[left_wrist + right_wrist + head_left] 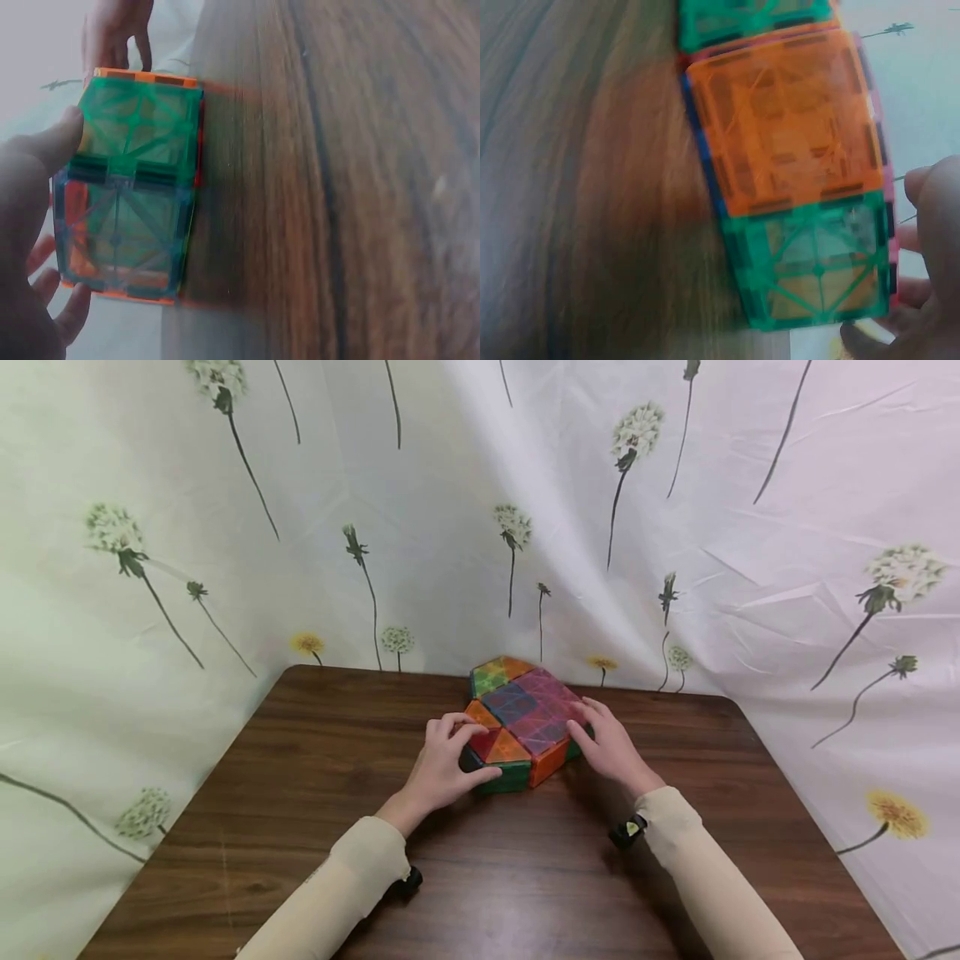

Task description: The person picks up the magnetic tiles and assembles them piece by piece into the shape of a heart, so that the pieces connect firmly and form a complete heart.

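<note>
A low structure of translucent magnetic tiles stands near the table's back edge. Its top is pink, purple, orange, red and yellow-green; green and orange square tiles make up the near walls. My left hand holds its near left corner, the thumb at the green wall tile and the other fingers bent over the left side. My right hand rests at the right edge, fingers fairly straight against the rim of the pink top. In the right wrist view an orange wall tile sits beside a green one.
The brown wooden table spreads around the structure on its near, left and right sides. A white cloth printed with dandelions hangs behind and beside the table. Dark bands with small devices sit at both wrists.
</note>
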### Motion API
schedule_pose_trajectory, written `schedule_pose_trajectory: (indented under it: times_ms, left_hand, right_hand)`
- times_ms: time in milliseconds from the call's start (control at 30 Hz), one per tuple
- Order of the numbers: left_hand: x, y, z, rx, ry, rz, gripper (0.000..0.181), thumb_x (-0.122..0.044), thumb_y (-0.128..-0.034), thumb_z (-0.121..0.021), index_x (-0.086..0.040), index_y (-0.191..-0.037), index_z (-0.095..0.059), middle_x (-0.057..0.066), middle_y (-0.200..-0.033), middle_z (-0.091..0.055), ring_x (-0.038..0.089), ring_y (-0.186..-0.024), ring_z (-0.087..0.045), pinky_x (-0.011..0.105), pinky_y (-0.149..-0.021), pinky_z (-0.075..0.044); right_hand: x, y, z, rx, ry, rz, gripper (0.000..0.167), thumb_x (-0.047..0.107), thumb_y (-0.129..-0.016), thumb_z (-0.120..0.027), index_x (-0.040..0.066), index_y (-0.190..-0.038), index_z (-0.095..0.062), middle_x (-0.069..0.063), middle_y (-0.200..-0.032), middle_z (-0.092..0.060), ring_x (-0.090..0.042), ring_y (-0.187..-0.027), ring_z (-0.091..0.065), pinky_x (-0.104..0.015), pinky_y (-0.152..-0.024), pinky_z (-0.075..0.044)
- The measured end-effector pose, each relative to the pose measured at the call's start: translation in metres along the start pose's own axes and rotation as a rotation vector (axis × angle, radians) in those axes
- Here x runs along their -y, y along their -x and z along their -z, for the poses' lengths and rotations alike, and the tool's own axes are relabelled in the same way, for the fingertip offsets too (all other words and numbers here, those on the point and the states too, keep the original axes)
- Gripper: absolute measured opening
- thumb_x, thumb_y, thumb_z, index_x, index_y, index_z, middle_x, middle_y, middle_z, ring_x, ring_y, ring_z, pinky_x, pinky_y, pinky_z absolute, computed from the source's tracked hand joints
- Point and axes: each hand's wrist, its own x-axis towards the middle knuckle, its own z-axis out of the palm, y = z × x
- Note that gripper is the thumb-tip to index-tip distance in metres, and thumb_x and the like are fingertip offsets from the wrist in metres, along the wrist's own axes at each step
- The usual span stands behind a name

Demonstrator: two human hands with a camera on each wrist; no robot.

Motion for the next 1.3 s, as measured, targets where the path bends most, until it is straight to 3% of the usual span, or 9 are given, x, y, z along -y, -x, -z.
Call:
schedule_pose_trajectory:
  times_ms: [200,367,567,700,800,933,1033,1133,1300]
  left_hand:
    - [0.017,0.001,0.009,-0.035,0.041,-0.025,0.059,-0.034,-0.0786,-0.095,-0.012,-0.127,-0.070,0.011,-0.135,-0.053,0.033,-0.118,-0.044,0.047,-0.092,-0.049]
    - [0.036,0.000,0.020,-0.066,0.081,-0.011,0.048,-0.023,-0.0801,-0.094,-0.010,-0.121,-0.072,0.014,-0.128,-0.055,0.033,-0.115,-0.047,0.048,-0.093,-0.044]
    - [0.053,-0.001,0.027,-0.107,0.086,0.041,0.030,-0.012,-0.0852,-0.088,-0.009,-0.112,-0.076,0.008,-0.093,-0.059,0.021,-0.082,-0.055,0.035,-0.074,-0.048]
    - [0.058,-0.003,0.026,-0.126,0.087,0.067,0.025,-0.006,-0.0884,-0.084,-0.007,-0.112,-0.075,0.002,-0.084,-0.057,0.017,-0.076,-0.057,0.035,-0.072,-0.057]
    - [0.059,-0.005,0.024,-0.149,0.087,0.099,0.024,-0.003,-0.0908,-0.082,-0.005,-0.114,-0.074,0.005,-0.088,-0.060,0.020,-0.081,-0.062,0.043,-0.077,-0.061]
    - [0.058,-0.006,0.021,-0.146,0.090,0.160,0.026,-0.007,-0.0977,-0.075,-0.004,-0.123,-0.071,0.014,-0.101,-0.064,0.027,-0.090,-0.066,0.047,-0.083,-0.060]
    - [0.056,-0.005,0.019,-0.093,0.151,0.210,0.033,-0.015,-0.1032,-0.070,-0.004,-0.134,-0.064,0.019,-0.123,-0.060,0.033,-0.105,-0.068,0.047,-0.089,-0.061]
    - [0.054,-0.005,0.016,-0.020,0.221,0.225,0.045,-0.024,-0.1046,-0.069,-0.006,-0.144,-0.057,0.021,-0.145,-0.050,0.038,-0.123,-0.063,0.049,-0.094,-0.060]
    - [0.050,-0.011,0.014,0.067,0.240,0.210,0.064,-0.036,-0.1000,-0.074,-0.011,-0.154,-0.049,0.019,-0.166,-0.032,0.041,-0.144,-0.047,0.052,-0.099,-0.057]
  right_hand:
    - [-0.004,0.009,0.001,-0.009,-0.032,0.071,0.041,0.026,-0.110,-0.058,0.002,-0.142,-0.064,-0.025,-0.150,-0.053,-0.043,-0.137,-0.053,-0.060,-0.110,-0.046]
    - [0.000,0.020,0.009,-0.052,-0.014,0.125,0.023,0.020,-0.107,-0.064,0.008,-0.122,-0.076,-0.008,-0.116,-0.067,-0.023,-0.101,-0.067,-0.043,-0.086,-0.059]
    - [0.000,0.021,0.014,-0.023,-0.071,0.244,0.015,0.007,-0.100,-0.072,0.012,-0.113,-0.079,0.004,-0.097,-0.069,-0.008,-0.083,-0.064,-0.029,-0.073,-0.057]
    - [0.001,0.017,0.013,0.020,-0.131,0.229,0.022,0.006,-0.095,-0.078,0.011,-0.116,-0.077,0.002,-0.105,-0.069,-0.012,-0.092,-0.068,-0.032,-0.079,-0.060]
    - [0.001,0.009,0.012,0.055,-0.138,0.176,0.044,0.011,-0.091,-0.083,0.007,-0.132,-0.069,-0.010,-0.124,-0.063,-0.024,-0.109,-0.066,-0.042,-0.089,-0.059]
    - [-0.002,-0.005,0.010,0.124,-0.113,0.086,0.087,0.026,-0.084,-0.091,0.010,-0.157,-0.047,-0.023,-0.159,-0.036,-0.040,-0.142,-0.045,-0.061,-0.106,-0.049]
    - [-0.004,-0.014,0.006,0.202,-0.108,0.040,0.106,0.038,-0.081,-0.093,0.017,-0.165,-0.033,-0.023,-0.171,-0.010,-0.045,-0.155,-0.023,-0.066,-0.113,-0.039]
    - [-0.004,-0.018,-0.001,0.268,-0.094,0.035,0.107,0.047,-0.083,-0.090,0.020,-0.167,-0.030,-0.022,-0.174,0.002,-0.047,-0.158,-0.015,-0.066,-0.117,-0.035]
    - [0.002,-0.014,-0.010,0.277,-0.019,0.052,0.099,0.056,-0.090,-0.079,0.017,-0.167,-0.031,-0.024,-0.173,0.000,-0.048,-0.157,-0.013,-0.066,-0.118,-0.033]
